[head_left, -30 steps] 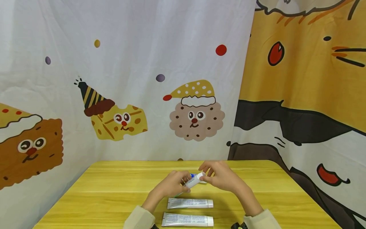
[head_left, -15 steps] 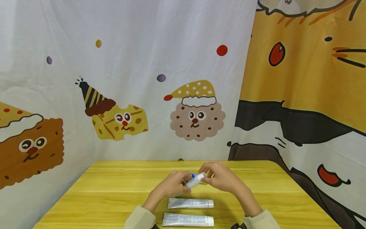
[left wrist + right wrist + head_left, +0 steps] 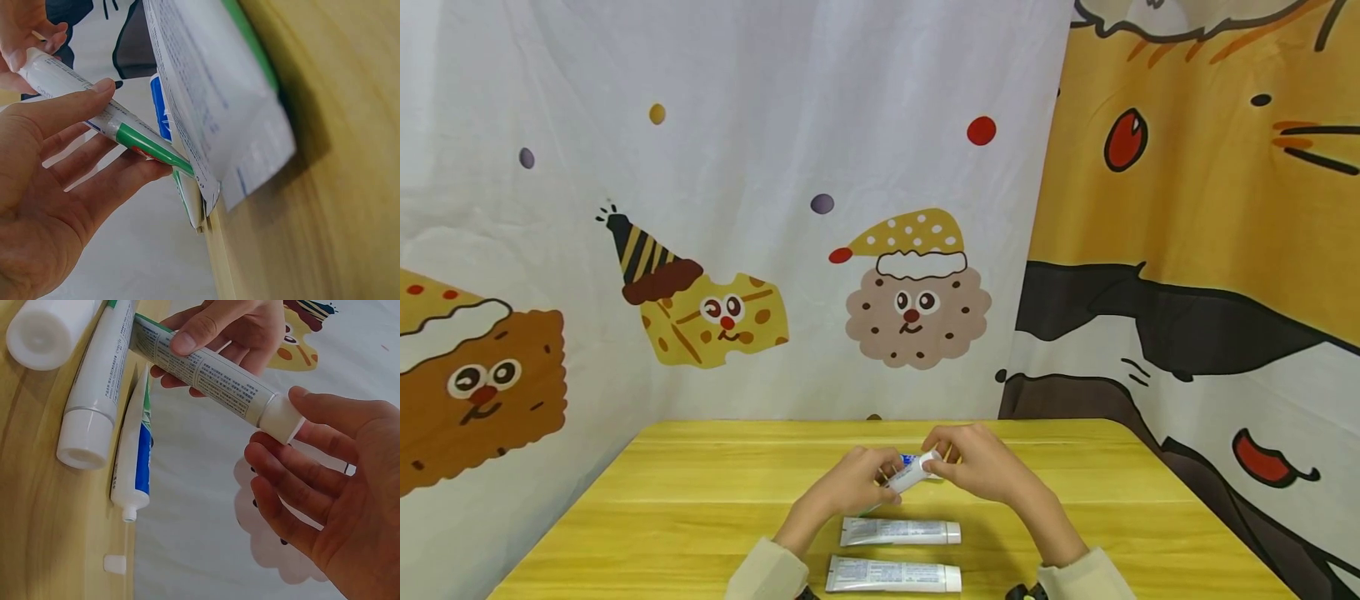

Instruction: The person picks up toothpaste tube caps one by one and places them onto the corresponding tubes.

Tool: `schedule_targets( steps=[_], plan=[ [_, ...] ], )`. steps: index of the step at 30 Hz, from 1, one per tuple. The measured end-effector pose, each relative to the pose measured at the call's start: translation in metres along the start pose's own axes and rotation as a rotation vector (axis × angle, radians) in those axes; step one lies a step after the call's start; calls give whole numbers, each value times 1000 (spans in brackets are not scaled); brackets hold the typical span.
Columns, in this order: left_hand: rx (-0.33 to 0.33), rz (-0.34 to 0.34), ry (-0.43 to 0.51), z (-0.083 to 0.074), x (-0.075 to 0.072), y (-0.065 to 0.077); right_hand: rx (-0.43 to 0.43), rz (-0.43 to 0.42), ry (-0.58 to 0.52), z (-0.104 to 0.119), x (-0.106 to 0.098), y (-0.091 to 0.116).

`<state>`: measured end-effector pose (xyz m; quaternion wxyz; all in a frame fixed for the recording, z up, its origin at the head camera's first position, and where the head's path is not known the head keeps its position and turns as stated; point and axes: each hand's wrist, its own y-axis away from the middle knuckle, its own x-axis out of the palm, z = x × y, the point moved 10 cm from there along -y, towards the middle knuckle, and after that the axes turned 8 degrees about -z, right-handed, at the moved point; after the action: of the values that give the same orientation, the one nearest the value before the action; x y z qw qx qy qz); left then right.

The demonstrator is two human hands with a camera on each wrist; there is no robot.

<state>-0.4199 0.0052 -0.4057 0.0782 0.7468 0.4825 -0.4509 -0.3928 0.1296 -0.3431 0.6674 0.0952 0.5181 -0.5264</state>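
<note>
A white toothpaste tube (image 3: 209, 378) with a green end hangs tilted over the table, its cap end raised. My left hand (image 3: 848, 481) grips its body, thumb on one side and fingers on the other. At the upper end my right hand (image 3: 981, 463) pinches the white cap (image 3: 281, 419) between thumb and index finger; the other fingers stand apart from it. The cap sits on the tube. Behind lies an uncapped toothpaste tube (image 3: 142, 464) with a blue patch and bare nozzle, partly hidden by my hands in the head view.
Closer to me, two capped toothpaste tubes, a middle one (image 3: 901, 532) and a front one (image 3: 893, 576), lie side by side, caps to the right. A loose white cap (image 3: 115, 564) rests on the wooden table (image 3: 700, 525) near its far edge. A printed curtain (image 3: 820, 333) hangs behind.
My right thumb and fingers have shifted on the cap; half a second ago more of the cap's end showed. The left hand and the lying tubes stay put.
</note>
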Motion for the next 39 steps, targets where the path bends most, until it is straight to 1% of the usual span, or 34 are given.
schedule_targets(
  steps=[8, 21, 27, 31, 35, 39],
  plan=[
    [1, -1, -4, 0, 0, 0, 7, -29, 21, -1, -7, 1],
    [16, -11, -9, -1, 0, 0, -8, -18, 12, 1, -7, 2],
    [32, -10, -6, -4, -1, 1, -8, -11, -2, -1, -5, 3],
    [33, -8, 2, -6, -1, 1, -17, -27, 29, -3, -5, 3],
    [26, -4, 11, -5, 0, 1, 2, -35, 78, -6, -7, 4],
    [30, -10, 11, -6, -1, 2, 24, -41, 71, -6, -10, 4]
  ],
)
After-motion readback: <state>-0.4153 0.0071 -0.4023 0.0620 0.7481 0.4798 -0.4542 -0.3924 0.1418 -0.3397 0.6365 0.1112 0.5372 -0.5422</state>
